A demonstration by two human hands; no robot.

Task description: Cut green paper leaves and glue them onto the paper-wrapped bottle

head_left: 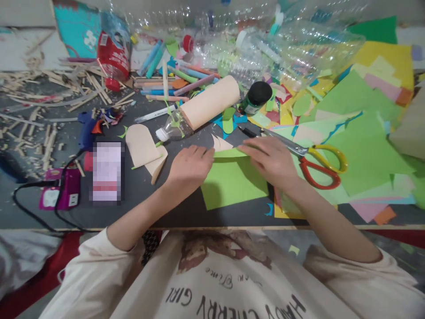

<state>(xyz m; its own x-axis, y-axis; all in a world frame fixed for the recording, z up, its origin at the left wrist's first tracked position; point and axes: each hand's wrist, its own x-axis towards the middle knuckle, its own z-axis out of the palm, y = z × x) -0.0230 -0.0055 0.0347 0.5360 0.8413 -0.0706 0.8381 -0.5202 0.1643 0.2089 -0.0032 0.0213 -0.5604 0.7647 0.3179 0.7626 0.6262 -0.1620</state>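
A sheet of light green paper (pixel 234 184) lies before me with its far edge folded over into a narrow strip. My left hand (pixel 192 163) grips the left end of that fold, fingers bent over it. At the fold's right end, my right hand (pixel 268 157) has its fingers closed on the paper. Scissors (pixel 308 155) with one yellow and one red handle loop lie just right of my right hand. Beyond the sheet is a plastic bottle (pixel 174 124) wrapped in cream paper (pixel 212 102), with green paper cut-outs on its neck. Cream paper cut-outs (pixel 142 146) rest left of my left hand.
A blue glue gun (pixel 86 128), a phone (pixel 106 173) and wood scraps (pixel 43 128) occupy the left. A black-lidded jar (pixel 258 95) stands beyond my hands. Clear plastic bottles (pixel 299 53) crowd the back; coloured paper (pixel 368 150) covers the right. The table edge (pixel 212 228) is close to me.
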